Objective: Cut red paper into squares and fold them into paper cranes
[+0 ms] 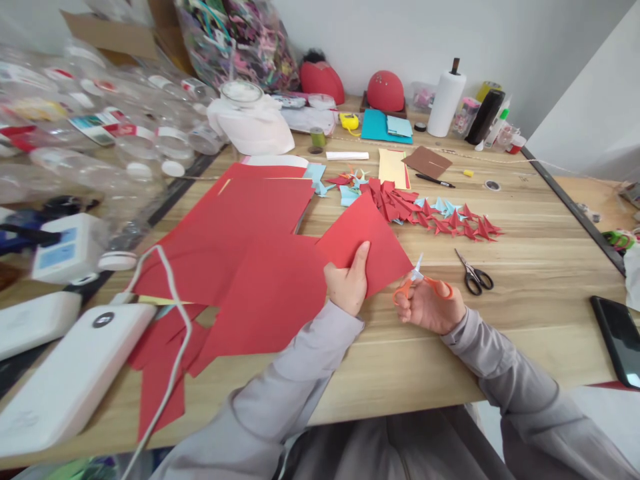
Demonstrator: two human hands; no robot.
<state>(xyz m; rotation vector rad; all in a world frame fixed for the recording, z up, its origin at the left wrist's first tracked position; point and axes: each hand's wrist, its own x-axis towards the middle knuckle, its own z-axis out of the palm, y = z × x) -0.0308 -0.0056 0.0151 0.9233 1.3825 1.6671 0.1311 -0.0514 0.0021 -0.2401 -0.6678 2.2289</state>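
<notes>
My left hand (349, 283) grips a square piece of red paper (367, 241), thumb on top and fingers hidden beneath. In my right hand (431, 307) are orange-handled scissors (418, 272), their blades apart and pointing up beside the paper's right corner. Whether the blades touch the paper I cannot tell. Large red paper sheets (240, 233) lie overlapping to the left of the square. Behind it spreads a pile of folded red paper pieces (395, 200), with light blue folded pieces (440, 207) among them. Black-handled scissors (475, 275) rest on the table to the right of my right hand.
Plastic bottles (135, 133) crowd the left side. A white power bank (75, 373) with a cable (175, 320) lies near the left front. Red scraps (163, 380) sit beside it. A phone (617, 340) lies at the right edge. A brown sheet (427, 162) is farther back.
</notes>
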